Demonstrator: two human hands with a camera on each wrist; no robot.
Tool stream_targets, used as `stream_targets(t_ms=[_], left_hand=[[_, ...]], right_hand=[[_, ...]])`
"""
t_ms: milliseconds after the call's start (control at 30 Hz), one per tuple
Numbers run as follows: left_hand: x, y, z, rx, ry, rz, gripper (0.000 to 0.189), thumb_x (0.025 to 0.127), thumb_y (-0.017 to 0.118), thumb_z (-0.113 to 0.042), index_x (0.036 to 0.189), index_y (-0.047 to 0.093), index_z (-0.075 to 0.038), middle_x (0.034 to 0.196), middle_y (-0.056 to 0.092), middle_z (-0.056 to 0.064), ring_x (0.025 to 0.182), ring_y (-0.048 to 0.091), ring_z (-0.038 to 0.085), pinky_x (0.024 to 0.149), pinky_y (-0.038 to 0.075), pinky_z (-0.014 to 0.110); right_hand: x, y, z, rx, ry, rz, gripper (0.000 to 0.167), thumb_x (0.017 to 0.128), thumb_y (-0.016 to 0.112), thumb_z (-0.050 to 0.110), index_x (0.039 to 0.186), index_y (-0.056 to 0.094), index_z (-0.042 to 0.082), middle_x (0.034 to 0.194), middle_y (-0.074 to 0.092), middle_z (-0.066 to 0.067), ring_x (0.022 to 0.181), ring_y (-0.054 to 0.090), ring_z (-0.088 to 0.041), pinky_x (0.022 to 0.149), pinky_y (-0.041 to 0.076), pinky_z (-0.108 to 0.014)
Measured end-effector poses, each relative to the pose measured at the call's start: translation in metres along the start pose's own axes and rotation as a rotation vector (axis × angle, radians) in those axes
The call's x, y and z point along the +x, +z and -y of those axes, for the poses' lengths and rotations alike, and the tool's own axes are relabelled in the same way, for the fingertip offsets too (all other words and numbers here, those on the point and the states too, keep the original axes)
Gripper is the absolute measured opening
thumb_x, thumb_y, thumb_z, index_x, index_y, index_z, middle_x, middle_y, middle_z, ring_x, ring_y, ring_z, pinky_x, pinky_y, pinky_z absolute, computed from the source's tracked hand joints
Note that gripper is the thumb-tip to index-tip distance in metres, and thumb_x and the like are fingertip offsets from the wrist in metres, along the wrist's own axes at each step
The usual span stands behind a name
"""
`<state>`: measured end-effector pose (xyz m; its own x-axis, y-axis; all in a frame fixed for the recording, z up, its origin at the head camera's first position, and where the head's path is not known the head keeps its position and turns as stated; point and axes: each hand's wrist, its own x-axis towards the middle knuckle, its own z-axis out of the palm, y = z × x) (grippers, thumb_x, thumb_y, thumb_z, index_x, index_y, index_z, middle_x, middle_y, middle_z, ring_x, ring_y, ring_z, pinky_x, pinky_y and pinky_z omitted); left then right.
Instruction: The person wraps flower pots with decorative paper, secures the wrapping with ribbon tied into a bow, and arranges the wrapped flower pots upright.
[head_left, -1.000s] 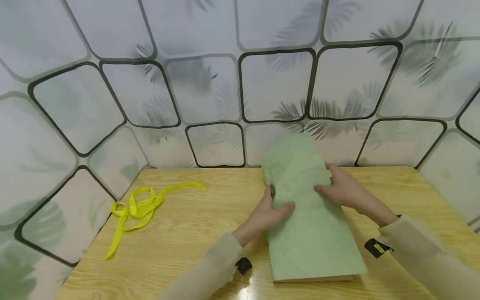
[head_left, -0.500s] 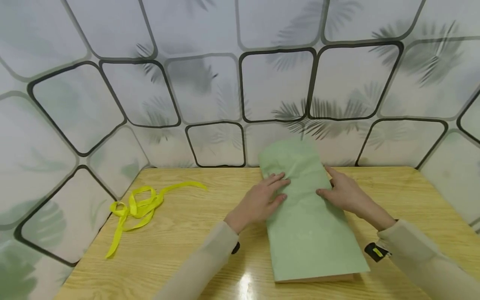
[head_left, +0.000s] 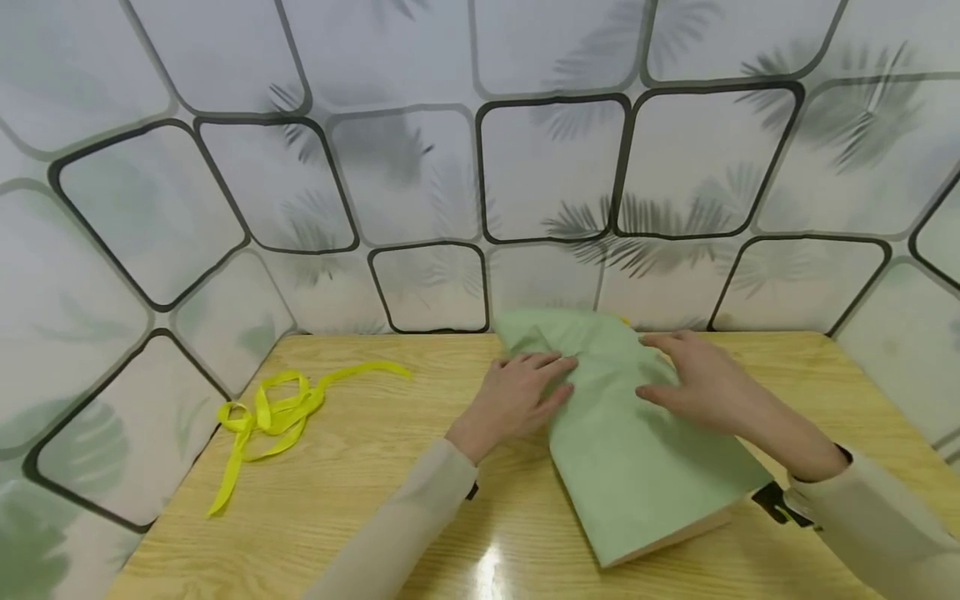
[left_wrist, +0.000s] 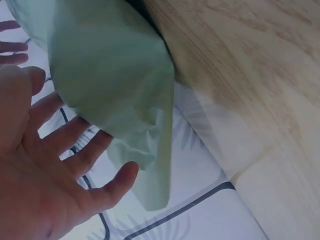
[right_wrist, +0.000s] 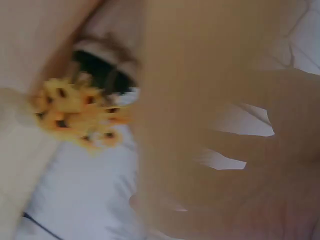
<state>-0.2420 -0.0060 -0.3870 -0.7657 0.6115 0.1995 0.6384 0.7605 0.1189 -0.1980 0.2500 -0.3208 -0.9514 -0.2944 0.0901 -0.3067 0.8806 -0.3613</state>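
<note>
In the head view, two bare hands are at one long piece of crumpled, pale green paper point(head_left: 645, 475), which lies slantwise on a single light-wood table point(head_left: 375, 500), reaching its far edge. The left hand point(head_left: 510, 400) rests flat on the paper's left side, released rather than clenched. The right hand point(head_left: 705, 387) is spread at the right side, thumb and fingers apart, grasping nothing. Well to the left lies one bright yellow, flat ribbon point(head_left: 285, 417) in a loose tangle. A pale, leaf-printed fabric backdrop point(head_left: 555, 50) stands behind.

The left wrist view shows the left hand's separated fingers at the paper's curved edge, and the paper's creased end hanging past the table edge; three fingertips enter at the left.

The right wrist view alone clearly shows one cluster of yellow, dark-centred flowers point(right_wrist: 65, 107) beside something dark green point(right_wrist: 95, 67); blur prevents counting the blooms. A blurred tan surface point(right_wrist: 190, 60) covers the middle.
</note>
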Motion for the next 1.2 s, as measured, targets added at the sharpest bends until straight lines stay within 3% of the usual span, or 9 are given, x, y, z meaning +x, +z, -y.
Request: stream_targets(t_ms=[167,367,533,667,900,1100,1200], left_hand=[[-0.002,-0.003,-0.002,0.067,-0.007,0.011,0.045,0.111,0.036,-0.042,0.155,0.044,-0.036,0.155,0.053,-0.005,0.138,0.055,0.022,0.099,0.052,0.051],[-0.003,-0.004,-0.002,0.135,-0.018,0.028,0.050,0.107,0.045,-0.041,0.157,0.041,-0.037,0.154,0.054,-0.003,0.134,0.057,0.025,0.093,0.053,0.050],[-0.003,-0.005,-0.002,0.211,-0.013,0.013,0.060,0.099,0.059,-0.045,0.156,0.042,-0.038,0.147,0.058,-0.003,0.128,0.060,0.026,0.088,0.056,0.047],[-0.004,-0.005,-0.004,0.277,0.007,-0.008,0.063,0.098,0.063,-0.050,0.155,0.042,-0.038,0.141,0.060,-0.001,0.120,0.063,0.024,0.085,0.058,0.043],[-0.007,-0.002,-0.005,0.316,0.021,-0.065,0.057,0.099,0.064,-0.051,0.152,0.048,-0.038,0.126,0.065,-0.002,0.100,0.069,0.017,0.077,0.058,0.037],[-0.009,0.000,-0.005,0.306,0.026,-0.081,0.056,0.098,0.064,-0.052,0.151,0.050,-0.039,0.123,0.066,-0.003,0.098,0.069,0.014,0.076,0.057,0.034],[-0.010,0.000,-0.005,0.273,0.018,-0.088,0.057,0.098,0.064,-0.051,0.151,0.050,-0.036,0.124,0.066,-0.003,0.100,0.069,0.015,0.078,0.057,0.036]], right_hand=[[-0.012,0.001,0.017,-0.068,-0.114,0.024,0.065,0.085,0.083,0.030,0.134,0.060,-0.007,0.129,0.060,-0.032,0.116,0.061,-0.048,0.094,0.052,-0.061],[-0.023,0.016,0.031,-0.116,-0.124,0.141,0.065,0.084,0.084,0.036,0.134,0.063,0.000,0.127,0.065,-0.023,0.111,0.066,-0.039,0.088,0.057,-0.054],[-0.027,0.032,0.037,-0.116,-0.120,0.174,0.073,0.083,0.084,0.039,0.142,0.057,0.004,0.129,0.064,-0.021,0.108,0.067,-0.038,0.082,0.058,-0.052],[-0.027,0.041,0.039,-0.122,-0.130,0.132,0.078,0.084,0.084,0.036,0.147,0.052,0.004,0.130,0.063,-0.021,0.104,0.067,-0.038,0.075,0.058,-0.050],[-0.019,0.055,0.034,-0.144,-0.165,0.047,0.084,0.084,0.085,0.027,0.154,0.044,0.007,0.150,0.044,-0.030,0.121,0.056,-0.054,0.070,0.058,-0.054],[-0.011,0.065,0.029,-0.206,-0.209,-0.042,0.085,0.085,0.084,0.021,0.155,0.040,0.003,0.155,0.042,-0.029,0.121,0.056,-0.055,0.082,0.057,-0.060],[-0.008,0.068,0.027,-0.235,-0.223,-0.066,0.080,0.088,0.080,0.021,0.155,0.041,0.004,0.153,0.047,-0.026,0.117,0.059,-0.052,0.079,0.057,-0.061]])
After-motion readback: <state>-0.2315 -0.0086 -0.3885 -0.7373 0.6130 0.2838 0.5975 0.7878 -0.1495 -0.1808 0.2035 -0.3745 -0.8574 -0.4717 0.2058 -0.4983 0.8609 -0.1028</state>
